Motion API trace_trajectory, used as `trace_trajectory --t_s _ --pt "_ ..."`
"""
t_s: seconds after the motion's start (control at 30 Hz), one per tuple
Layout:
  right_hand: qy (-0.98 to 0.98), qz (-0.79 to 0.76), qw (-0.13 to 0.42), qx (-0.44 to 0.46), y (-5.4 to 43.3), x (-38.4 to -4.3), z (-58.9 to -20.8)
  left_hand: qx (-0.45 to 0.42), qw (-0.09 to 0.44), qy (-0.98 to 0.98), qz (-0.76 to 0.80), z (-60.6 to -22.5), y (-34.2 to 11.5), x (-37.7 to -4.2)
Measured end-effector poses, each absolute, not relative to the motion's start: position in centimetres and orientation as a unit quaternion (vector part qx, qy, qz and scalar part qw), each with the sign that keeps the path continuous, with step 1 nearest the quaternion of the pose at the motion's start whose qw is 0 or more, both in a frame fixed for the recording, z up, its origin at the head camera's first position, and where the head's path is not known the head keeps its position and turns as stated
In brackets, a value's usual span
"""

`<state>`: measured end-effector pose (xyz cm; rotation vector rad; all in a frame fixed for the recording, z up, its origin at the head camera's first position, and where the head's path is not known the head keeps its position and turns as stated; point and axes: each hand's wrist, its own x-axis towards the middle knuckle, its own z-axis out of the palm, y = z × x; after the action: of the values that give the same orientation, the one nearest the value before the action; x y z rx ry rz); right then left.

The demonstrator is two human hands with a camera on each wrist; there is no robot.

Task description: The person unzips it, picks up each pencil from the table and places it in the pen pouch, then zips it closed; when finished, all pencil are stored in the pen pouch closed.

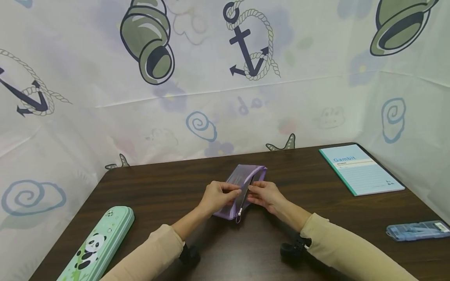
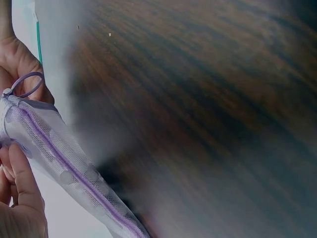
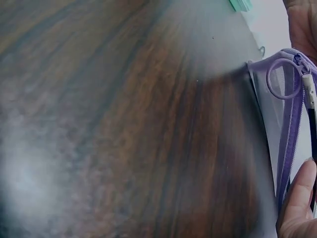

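Note:
A purple mesh zip pouch (image 1: 222, 212) lies on the dark table, its zip side parted. My left hand (image 1: 218, 196) pinches the pouch's left edge between thumb and fingertips. On the opposite side, my right hand (image 1: 268, 196) has thumb and fingers closed together at the opening. A black pencil (image 3: 312, 126) with a white end runs along that opening, and the right thumb lies over it. Beside the white end hangs a purple ring (image 3: 285, 79) from the pouch's near corner. Part of the pencil is hidden by the right thumb.
A green panda pencil case (image 1: 95, 246) lies at the left table edge. At the back right sits a light blue notebook (image 1: 362, 168), with a translucent blue box (image 1: 418, 230) nearer on the right. Patterned cloth (image 1: 225, 109) encloses the table behind and at the sides.

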<state>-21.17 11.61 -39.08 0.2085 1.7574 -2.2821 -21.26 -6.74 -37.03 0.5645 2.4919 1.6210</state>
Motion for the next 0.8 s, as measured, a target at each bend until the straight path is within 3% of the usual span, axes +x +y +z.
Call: trace_trajectory --t_s 0.8 --pt "0.638 -0.759 0.098 0.086 9.6 -20.8 -38.6 0.193 0.09 0.816 0.537 -37.0 -7.1 -21.0"
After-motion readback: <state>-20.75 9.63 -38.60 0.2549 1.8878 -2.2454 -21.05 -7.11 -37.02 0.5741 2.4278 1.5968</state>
